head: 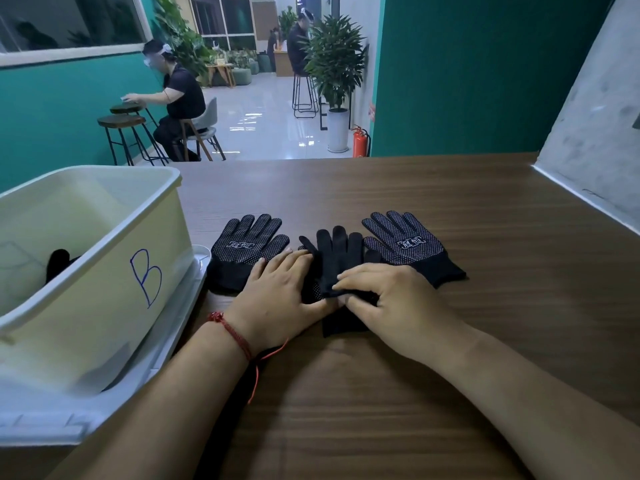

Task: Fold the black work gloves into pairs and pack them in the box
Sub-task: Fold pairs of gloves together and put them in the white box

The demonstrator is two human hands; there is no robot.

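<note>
A pale plastic box (104, 237) marked B stands at the left of a wooden table (485, 341), with something dark inside. Just beside it lies the left glove (242, 247), flat, dotted side up. The left hand (284, 292), fingers straight, presses down on the middle glove (336, 258). The right hand (391, 303), fingers curled, pinches a folded edge of that same glove. The right glove (408, 247) lies flat further right, touching the middle one. The gloves look light, soft and limp, the dots likely grippy; the cuff or fold seems the best hold.
</note>
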